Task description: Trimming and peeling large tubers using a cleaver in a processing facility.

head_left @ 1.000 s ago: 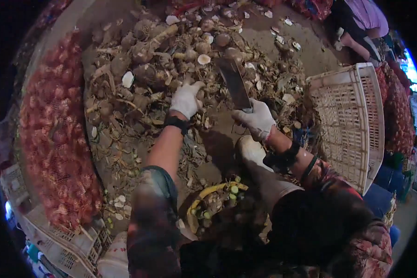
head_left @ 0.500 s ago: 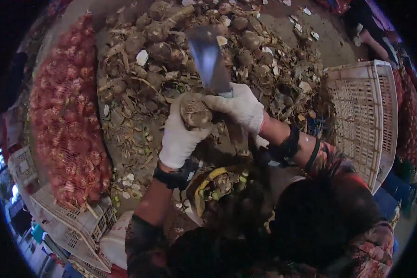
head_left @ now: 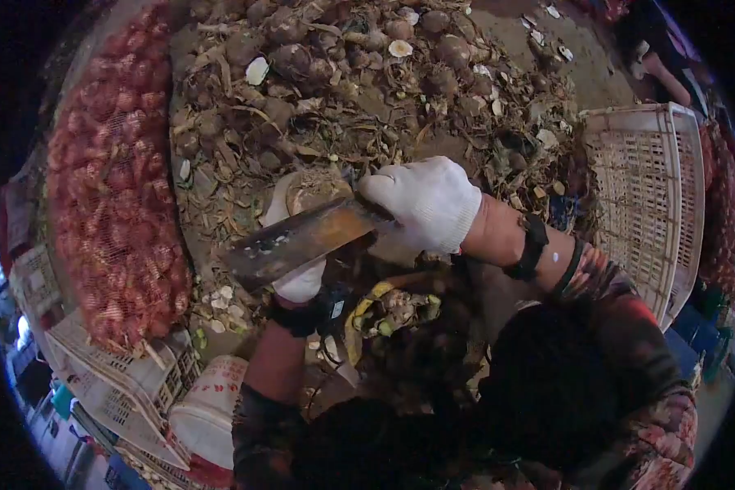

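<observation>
at the centre of the frame our gloved left hand (head_left: 298,273) clamps a brown root (head_left: 314,189) steady while our gloved right hand (head_left: 426,200), closed on the handle, lays the cleaver (head_left: 296,241) across it, blade angled toward lower left for trimming.

Your right hand (head_left: 426,202), in a white glove, grips the handle of a broad cleaver (head_left: 296,242) whose blade runs leftward across the middle. Your gloved left hand (head_left: 296,282) sits mostly behind that blade, holding a brown taro root (head_left: 314,189) whose top shows just above it. Beyond lies a heap of taro roots and trimmings (head_left: 343,90). A red mesh sack (head_left: 114,188) lies to your left, a white plastic crate (head_left: 641,188) to your right, and a white bucket (head_left: 208,404) near your left forearm.
</observation>
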`<act>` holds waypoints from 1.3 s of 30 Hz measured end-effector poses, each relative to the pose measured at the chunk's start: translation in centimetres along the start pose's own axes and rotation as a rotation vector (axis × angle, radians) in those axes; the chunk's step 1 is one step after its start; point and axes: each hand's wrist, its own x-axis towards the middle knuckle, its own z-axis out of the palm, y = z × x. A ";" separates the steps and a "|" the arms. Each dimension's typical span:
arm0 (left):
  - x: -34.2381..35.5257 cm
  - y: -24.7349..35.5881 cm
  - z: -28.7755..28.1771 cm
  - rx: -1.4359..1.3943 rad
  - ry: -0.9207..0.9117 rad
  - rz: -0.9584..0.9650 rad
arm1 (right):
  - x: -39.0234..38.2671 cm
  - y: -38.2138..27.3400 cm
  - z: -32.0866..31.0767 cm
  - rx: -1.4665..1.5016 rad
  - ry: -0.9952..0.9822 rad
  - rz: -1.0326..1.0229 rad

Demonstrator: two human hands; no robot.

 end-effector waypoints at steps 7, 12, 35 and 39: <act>-0.1 0.0 -0.9 0.101 0.066 0.003 | 0.4 3.7 3.0 -0.032 0.111 -0.042; -0.7 0.6 0.5 0.278 0.073 0.109 | 0.1 4.7 4.7 0.054 0.140 -0.051; -1.0 3.6 3.8 0.008 -0.143 0.009 | -5.4 9.9 7.8 0.102 -0.286 0.414; -2.7 4.7 3.2 0.621 -0.623 -0.241 | -3.5 6.5 5.2 0.471 -0.017 0.487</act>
